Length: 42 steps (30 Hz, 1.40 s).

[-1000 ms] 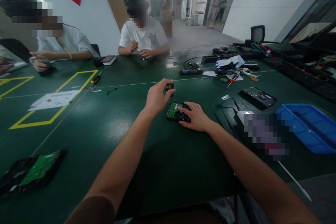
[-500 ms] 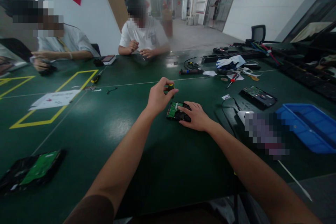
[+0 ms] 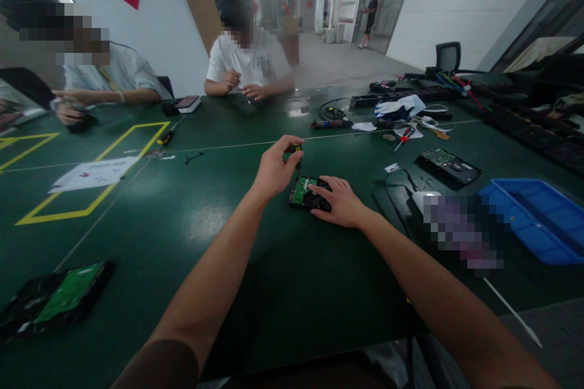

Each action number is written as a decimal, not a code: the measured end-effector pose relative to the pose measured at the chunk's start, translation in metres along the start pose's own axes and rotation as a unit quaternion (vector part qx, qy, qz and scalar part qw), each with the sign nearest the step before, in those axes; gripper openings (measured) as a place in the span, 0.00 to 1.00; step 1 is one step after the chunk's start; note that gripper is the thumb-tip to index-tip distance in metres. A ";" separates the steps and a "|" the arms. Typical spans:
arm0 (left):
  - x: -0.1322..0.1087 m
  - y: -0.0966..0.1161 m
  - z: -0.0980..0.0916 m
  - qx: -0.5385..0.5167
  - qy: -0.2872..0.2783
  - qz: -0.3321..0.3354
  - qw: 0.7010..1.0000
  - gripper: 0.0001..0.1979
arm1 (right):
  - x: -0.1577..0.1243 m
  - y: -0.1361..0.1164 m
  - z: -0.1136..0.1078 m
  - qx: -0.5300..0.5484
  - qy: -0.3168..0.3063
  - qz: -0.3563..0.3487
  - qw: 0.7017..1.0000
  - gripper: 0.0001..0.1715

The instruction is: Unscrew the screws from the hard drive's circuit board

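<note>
two bare arms reach forward over a dark green surface [image 3: 182, 219]. the left hand [image 3: 272, 169] is raised, fingers curled around the black and yellow handle of a screwdriver [image 3: 295, 152], held upright above the far left corner of a drive [image 3: 306, 192]. the drive lies flat, green circuit board up, just right of the left hand. the right hand [image 3: 341, 202] rests palm down on the drive's right side, fingers spread, pinning it to the surface.
</note>
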<state>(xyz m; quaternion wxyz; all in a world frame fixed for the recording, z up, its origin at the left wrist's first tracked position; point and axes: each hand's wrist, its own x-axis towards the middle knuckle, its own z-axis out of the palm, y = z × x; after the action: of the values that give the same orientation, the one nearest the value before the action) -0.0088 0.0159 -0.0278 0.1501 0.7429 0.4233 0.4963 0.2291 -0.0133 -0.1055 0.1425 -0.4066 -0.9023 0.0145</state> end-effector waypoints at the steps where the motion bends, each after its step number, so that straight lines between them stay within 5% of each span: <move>1: 0.000 0.000 -0.001 0.021 0.009 0.011 1.000 0.14 | 0.000 0.000 0.000 0.000 -0.001 -0.001 1.000 0.43; 11: 0.001 0.006 -0.006 0.105 0.019 0.041 0.993 0.17 | 0.001 0.000 0.001 0.004 0.003 0.000 1.000 0.43; 20: -0.002 0.014 -0.003 0.181 0.014 -0.025 0.983 0.21 | 0.001 0.000 0.000 0.005 -0.002 0.001 1.000 0.43; 42: 0.001 0.013 -0.006 0.095 0.022 0.051 0.994 0.16 | 0.001 -0.001 -0.001 0.004 0.001 0.003 1.000 0.42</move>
<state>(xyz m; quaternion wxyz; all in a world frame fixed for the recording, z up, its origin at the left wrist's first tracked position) -0.0077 0.0073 -0.0158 0.0441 0.7632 0.4336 0.4770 0.2281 -0.0139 -0.1041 0.1451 -0.4089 -0.9008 0.0176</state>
